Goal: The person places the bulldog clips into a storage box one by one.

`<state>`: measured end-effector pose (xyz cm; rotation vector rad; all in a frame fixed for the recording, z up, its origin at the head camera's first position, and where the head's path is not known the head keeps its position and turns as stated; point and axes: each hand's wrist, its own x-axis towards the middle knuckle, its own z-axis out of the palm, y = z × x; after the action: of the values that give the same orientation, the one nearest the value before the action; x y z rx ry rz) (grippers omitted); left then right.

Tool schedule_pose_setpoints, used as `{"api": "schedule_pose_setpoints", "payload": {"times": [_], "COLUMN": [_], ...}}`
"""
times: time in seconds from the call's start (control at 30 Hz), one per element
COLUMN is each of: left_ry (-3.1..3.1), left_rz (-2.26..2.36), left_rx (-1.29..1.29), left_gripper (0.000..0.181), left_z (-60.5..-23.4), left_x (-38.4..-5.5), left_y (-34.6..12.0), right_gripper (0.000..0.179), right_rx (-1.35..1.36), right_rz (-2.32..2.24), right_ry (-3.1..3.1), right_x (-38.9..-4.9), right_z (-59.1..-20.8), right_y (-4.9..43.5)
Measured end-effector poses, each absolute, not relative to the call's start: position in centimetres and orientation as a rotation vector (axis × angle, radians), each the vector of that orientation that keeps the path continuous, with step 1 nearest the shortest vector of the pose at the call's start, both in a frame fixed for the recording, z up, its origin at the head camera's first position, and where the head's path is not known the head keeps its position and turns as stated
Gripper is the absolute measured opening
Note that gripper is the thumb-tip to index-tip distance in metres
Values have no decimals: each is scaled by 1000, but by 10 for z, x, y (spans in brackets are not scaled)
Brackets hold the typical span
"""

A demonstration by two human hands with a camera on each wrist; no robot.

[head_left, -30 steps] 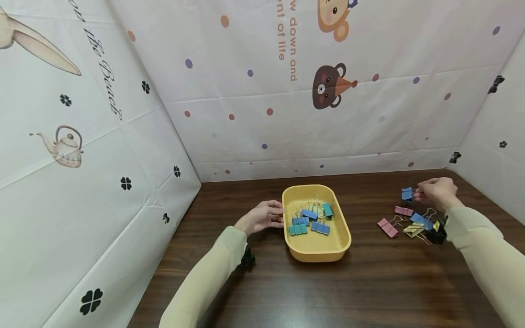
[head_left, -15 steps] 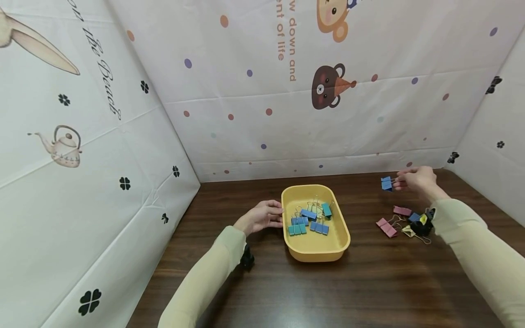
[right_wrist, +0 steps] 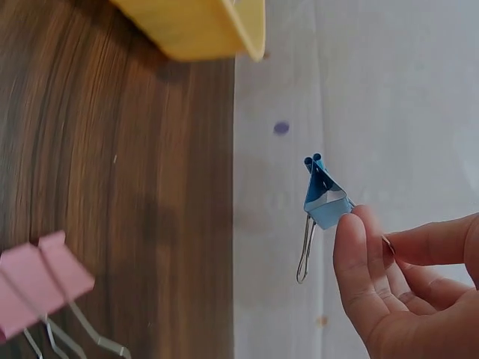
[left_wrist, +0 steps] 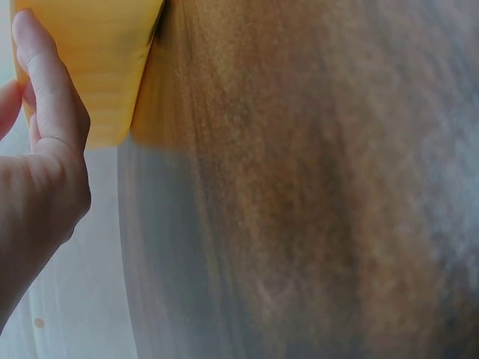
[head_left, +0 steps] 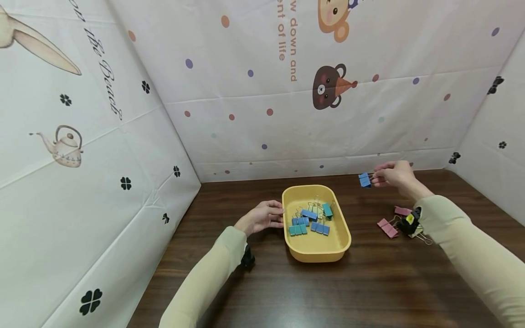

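Note:
My right hand [head_left: 393, 175] pinches a blue binder clip [head_left: 364, 180] by one wire handle, in the air to the right of the yellow tray [head_left: 316, 252]. In the right wrist view the binder clip [right_wrist: 327, 200] shows side-on, its other handle hanging free beside my fingertips. Several blue and teal binder clips [head_left: 298, 229] lie inside the tray, with a paler one partly hidden among them. With fairly straight fingers, my left hand [head_left: 262, 217] touches the tray's left side. In the left wrist view the fingers [left_wrist: 56, 97] lie against its yellow wall [left_wrist: 112, 67].
Pink binder clips [head_left: 388, 228] and a pale yellow one [head_left: 416, 231] lie on the dark wooden table [head_left: 287, 296] at the right, partly covered by the right wrist's black camera [head_left: 409, 222]. White printed cloth walls [head_left: 246, 136] stand behind and at both sides.
My right hand has lifted the blue binder clip from beside the pile and carried it left toward the tray. My left hand and the tray have stayed put.

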<state>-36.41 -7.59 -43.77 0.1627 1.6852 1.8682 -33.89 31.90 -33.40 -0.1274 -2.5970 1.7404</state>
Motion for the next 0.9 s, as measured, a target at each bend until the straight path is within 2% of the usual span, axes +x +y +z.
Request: {"api": "schedule_pose_setpoints", "payload": {"times": [0.27,0.5,0.7,0.9], "left_ry": [1676,1683,1673,1676], "left_rz": [1881,1870,1876,1881], "left_rx": [148,142,141,142], "left_gripper": [13,18,10,11], "left_z": [-437,-437,-438,-437], "left_x": [-363,-363,-363,-363], "left_y": [-75,-76,-75,-75], "right_gripper": [35,31,30,29], "right_rx": [-24,69,135,192], "right_rz": [1760,1758,1745,1778], "right_ry": [-2636,-2667,-2708,-2716], "right_x": [-336,-333,-329,-328], "right_z": [-325,-323,-325,-328], "right_y": [288,263,244,230]}}
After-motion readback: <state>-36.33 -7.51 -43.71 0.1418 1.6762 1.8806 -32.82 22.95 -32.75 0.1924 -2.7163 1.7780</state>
